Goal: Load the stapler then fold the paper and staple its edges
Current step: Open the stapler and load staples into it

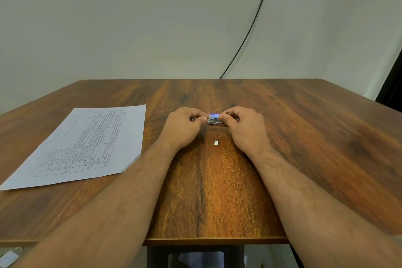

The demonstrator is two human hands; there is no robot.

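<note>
- Stapler [214,121] sits at centre of tabletop [304,137], lying crosswise, ends under both hands; small blue-white bit, prob a staple box [214,115], shows just behind it at 12 o'clock
- Left hand [185,128]: grip curled in, thumb & fingertips pinching the stapler's left end
- Right hand [243,130]: grip curled too, fingertips on the right end near the box; can't tell if it pinches the stapler, the box or a strip of staples
- Step in hand, I judge: loading. Whether the magazine is open is too small to tell
- To do it well: left hand steadies the body flat on the wood, right feeds the strip legs-down, straight along the channel, no tilt, then shuts the top till it seats
- Risk: strip snaps or skews if pushed at an angle
- Small white piece [216,142] lies at 6 o'clock of the stapler, between the wrists, apart from it; what it is I can't say
- Paper [82,143] lies flat & unfolded at 9 o'clock, well apart from the hands; keep forearms off it till folding
</note>
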